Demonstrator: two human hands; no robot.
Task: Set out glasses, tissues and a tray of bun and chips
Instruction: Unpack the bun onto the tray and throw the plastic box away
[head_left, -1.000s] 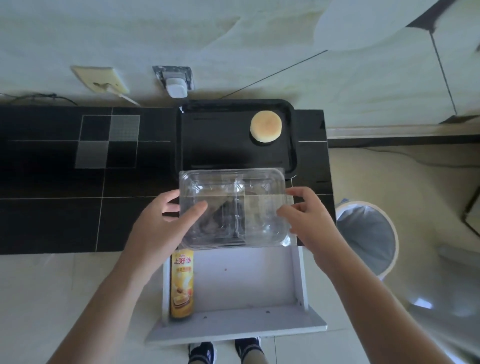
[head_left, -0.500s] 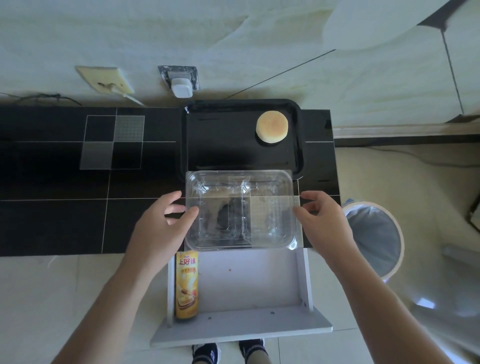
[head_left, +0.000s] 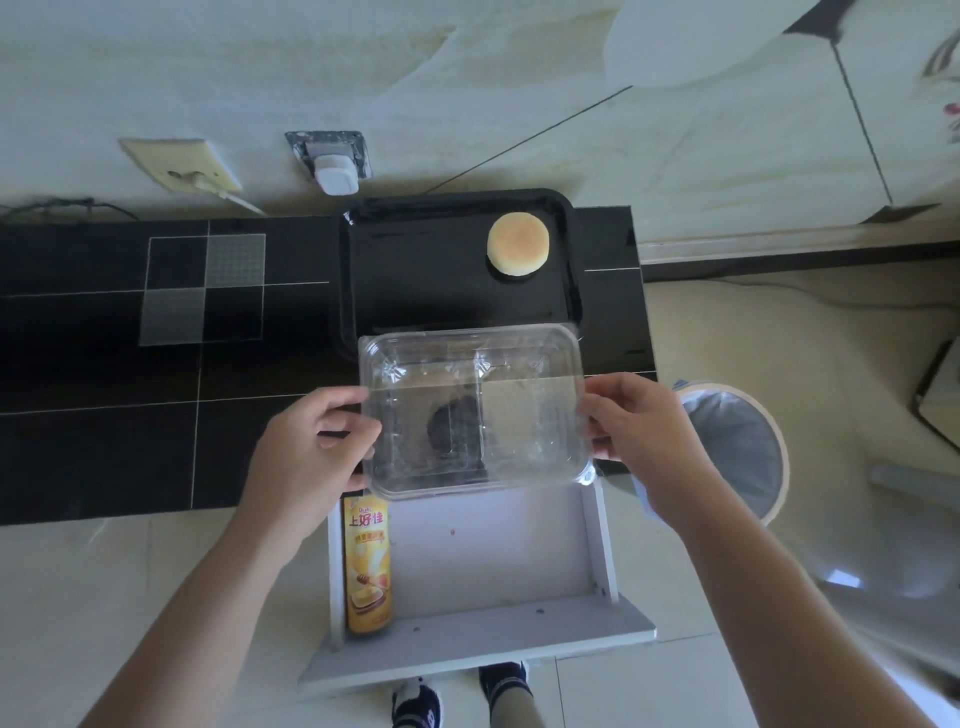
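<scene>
A clear plastic clamshell box (head_left: 475, 410) is held over the front of the black counter. My left hand (head_left: 311, 452) grips its left edge and my right hand (head_left: 631, 431) grips its right edge. Behind it lies a black tray (head_left: 415, 270) against the wall, with a round golden bun (head_left: 518, 243) in its far right corner. A yellow chips can (head_left: 367, 566) lies on its side along the left wall of an open white drawer (head_left: 493, 561) below the box.
The black tiled counter (head_left: 130, 374) stretches to the left. A lined bin (head_left: 737, 441) stands on the floor at the right. A charger (head_left: 335, 169) and a socket with a cable are on the wall behind. My feet show under the drawer front.
Both hands have closed on the sides of the clear box, the right one shifting from over its lid to its right edge. The box stays roughly where it was.
</scene>
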